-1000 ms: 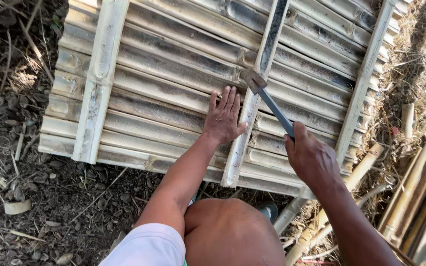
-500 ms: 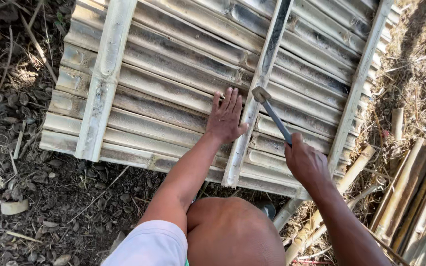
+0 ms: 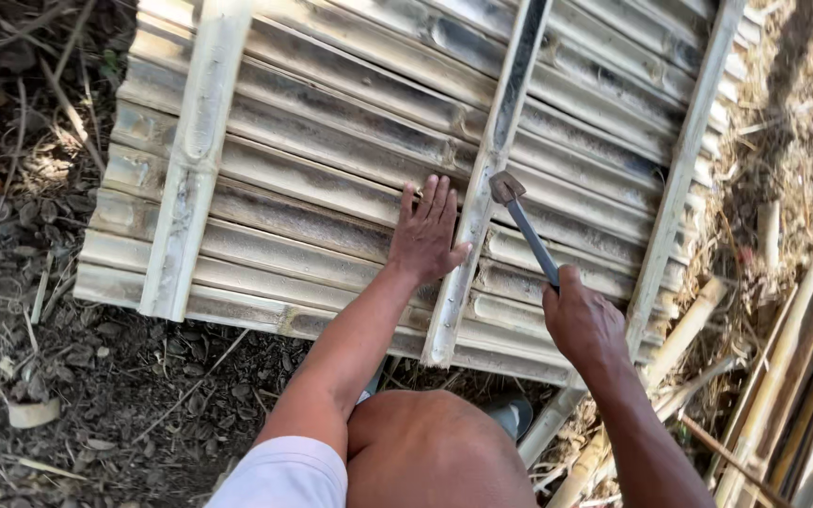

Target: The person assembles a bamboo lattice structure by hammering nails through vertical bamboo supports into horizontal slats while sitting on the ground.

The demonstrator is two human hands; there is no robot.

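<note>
Panel: split-bamboo panel (image 3: 331, 179) fills upper frame, slats already lined under three crosswise battens.
Middle batten (image 3: 482, 216): centre frame; fastening appears unfinished.
Left hand (image 3: 427, 233): flat, fingers spread, pressing beside it.
Right hand (image 3: 583, 325): fist closed around hammer (image 3: 524, 221), head at batten.

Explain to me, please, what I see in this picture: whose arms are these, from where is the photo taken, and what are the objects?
The camera sits on a person's head and looks down, so both arms are that person's own, with a bent knee below. On the dirt ground lies a bamboo panel: split bamboo halves side by side, joined by cross strips. The left hand lies flat on the panel, beside the middle strip. The right hand grips a hammer, whose head is at that strip. Loose bamboo poles and dry straw lie to the right.
</note>
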